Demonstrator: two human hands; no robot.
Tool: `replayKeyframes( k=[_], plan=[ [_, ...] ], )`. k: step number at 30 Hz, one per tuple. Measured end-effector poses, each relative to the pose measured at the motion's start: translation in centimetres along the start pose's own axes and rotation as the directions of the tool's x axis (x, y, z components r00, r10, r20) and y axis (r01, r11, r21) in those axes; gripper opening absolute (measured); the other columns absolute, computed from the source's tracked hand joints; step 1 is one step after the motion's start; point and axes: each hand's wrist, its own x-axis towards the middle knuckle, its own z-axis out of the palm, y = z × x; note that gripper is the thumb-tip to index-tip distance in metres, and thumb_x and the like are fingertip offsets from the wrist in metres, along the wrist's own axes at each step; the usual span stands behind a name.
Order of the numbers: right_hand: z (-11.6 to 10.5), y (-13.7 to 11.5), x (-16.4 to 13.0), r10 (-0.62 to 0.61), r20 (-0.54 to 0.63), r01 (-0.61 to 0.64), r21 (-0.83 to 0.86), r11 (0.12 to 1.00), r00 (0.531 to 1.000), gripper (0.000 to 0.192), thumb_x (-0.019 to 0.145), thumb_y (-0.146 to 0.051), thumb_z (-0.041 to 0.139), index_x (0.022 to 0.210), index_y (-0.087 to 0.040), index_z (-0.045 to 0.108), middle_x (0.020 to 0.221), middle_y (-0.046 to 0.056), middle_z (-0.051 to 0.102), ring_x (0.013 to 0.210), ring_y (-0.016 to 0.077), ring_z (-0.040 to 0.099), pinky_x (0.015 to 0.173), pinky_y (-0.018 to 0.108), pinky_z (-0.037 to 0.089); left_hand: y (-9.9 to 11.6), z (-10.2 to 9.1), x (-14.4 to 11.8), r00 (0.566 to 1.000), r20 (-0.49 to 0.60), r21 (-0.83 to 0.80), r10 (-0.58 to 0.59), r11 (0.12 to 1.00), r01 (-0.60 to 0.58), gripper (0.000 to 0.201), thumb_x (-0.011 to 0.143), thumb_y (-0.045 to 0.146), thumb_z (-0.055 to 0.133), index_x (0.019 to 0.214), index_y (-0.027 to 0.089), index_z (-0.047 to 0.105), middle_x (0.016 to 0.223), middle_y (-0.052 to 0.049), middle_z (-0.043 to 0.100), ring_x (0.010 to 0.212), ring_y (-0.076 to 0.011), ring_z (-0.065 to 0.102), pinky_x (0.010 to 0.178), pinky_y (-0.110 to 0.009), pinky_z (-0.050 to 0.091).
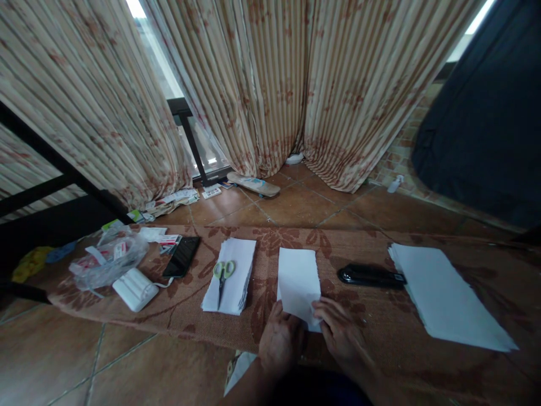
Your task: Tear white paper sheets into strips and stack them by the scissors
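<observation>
A small white sheet of paper (298,276) lies in front of me on the cloth-covered bench, its near end lifted or folded over. At its near left corner my left hand (281,335) is closed on the edge with curled fingers. My right hand (340,330) pinches the right edge near the same end. Left of this sheet is a stack of cut white paper (240,268) with green-handled scissors (223,272) lying on top. To the right, a black stapler (369,276) lies with its end against a stack of larger white sheets (448,296).
A phone (181,256), a white power bank (134,288) and a clear plastic bag (114,256) lie at the bench's left end. Beyond the brown patterned cloth (321,235), a skateboard (253,184) rests on the tiled floor before striped curtains (270,84).
</observation>
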Motion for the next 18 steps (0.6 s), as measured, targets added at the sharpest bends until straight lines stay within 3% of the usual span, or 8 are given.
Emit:
replayKeyframes(
  k=[3,6,8,10,12,16,18],
  plan=[
    [0.0,0.0,-0.2,-0.002,-0.010,0.002,-0.032,0.999,1.000,0.033,0.079,-0.005,0.038,0.095,-0.022,0.062,0.114,0.005,0.066,0.119,0.0240,0.050,0.098,0.045,0.043,0.1,-0.1,-0.1,1.000,-0.010,-0.053,0.002,0.999,-0.002,0.014,0.078,0.008,0.055,0.081,0.018,0.065,0.079,-0.005,0.063,0.089,-0.0245,0.054,0.091,-0.043,0.044],
    [0.1,0.1,-0.3,0.016,-0.017,-0.016,-0.036,0.999,1.000,0.036,0.081,-0.005,0.035,0.096,-0.022,0.064,0.115,0.004,0.066,0.120,0.0240,0.049,0.098,0.044,0.043,-0.7,-0.5,-0.2,0.995,-0.091,-0.194,-0.037,0.981,0.019,0.027,0.080,0.007,0.049,0.097,0.018,0.065,0.102,-0.008,0.063,0.100,-0.0228,0.055,0.094,-0.039,0.045],
    [0.1,0.1,-0.4,0.036,-0.019,-0.036,-0.021,0.999,0.999,0.037,0.083,-0.006,0.034,0.094,-0.023,0.065,0.114,0.003,0.067,0.119,0.0239,0.050,0.096,0.044,0.044,-1.8,-1.0,0.1,0.965,-0.211,-0.269,-0.155,0.959,0.095,0.033,0.084,0.007,0.042,0.107,0.017,0.062,0.119,-0.010,0.058,0.112,-0.0214,0.053,0.098,-0.037,0.043],
    [0.1,0.0,-0.3,0.061,-0.023,-0.061,-0.002,0.998,0.998,0.036,0.084,-0.008,0.034,0.092,-0.023,0.066,0.113,0.003,0.068,0.118,0.0240,0.051,0.094,0.043,0.044,-3.0,-1.5,0.8,0.895,-0.316,-0.296,-0.315,0.929,0.223,0.032,0.089,0.011,0.036,0.109,0.015,0.061,0.120,-0.012,0.058,0.114,-0.0212,0.053,0.100,-0.037,0.041],
    [0.1,0.0,-0.3,0.081,-0.020,-0.081,0.019,0.997,0.996,0.035,0.084,-0.008,0.035,0.091,-0.023,0.066,0.113,0.003,0.068,0.117,0.0239,0.052,0.094,0.043,0.045,-3.7,-2.0,1.8,0.864,-0.284,-0.270,-0.415,0.900,0.343,0.032,0.089,0.015,0.036,0.112,0.012,0.058,0.113,-0.014,0.061,0.110,-0.0224,0.056,0.098,-0.037,0.043],
    [0.2,0.1,-0.2,0.103,-0.014,-0.103,0.049,0.994,0.995,0.034,0.082,-0.009,0.037,0.090,-0.024,0.067,0.114,0.003,0.068,0.116,0.0236,0.052,0.093,0.042,0.045,-3.0,-2.5,4.1,0.882,-0.079,-0.042,-0.464,0.886,0.462,0.032,0.083,0.020,0.048,0.111,0.006,0.057,0.109,-0.018,0.062,0.108,-0.0284,0.057,0.096,-0.038,0.041],
    [0.3,0.1,-0.2,0.111,-0.015,-0.110,0.053,0.992,0.994,0.035,0.082,-0.008,0.037,0.090,-0.023,0.067,0.113,0.004,0.068,0.116,0.0233,0.052,0.093,0.041,0.044,-2.1,-2.6,5.2,0.872,-0.037,0.050,-0.488,0.870,0.490,0.035,0.081,0.023,0.050,0.110,0.004,0.057,0.112,-0.022,0.061,0.112,-0.0310,0.054,0.097,-0.038,0.039]
  ],
)
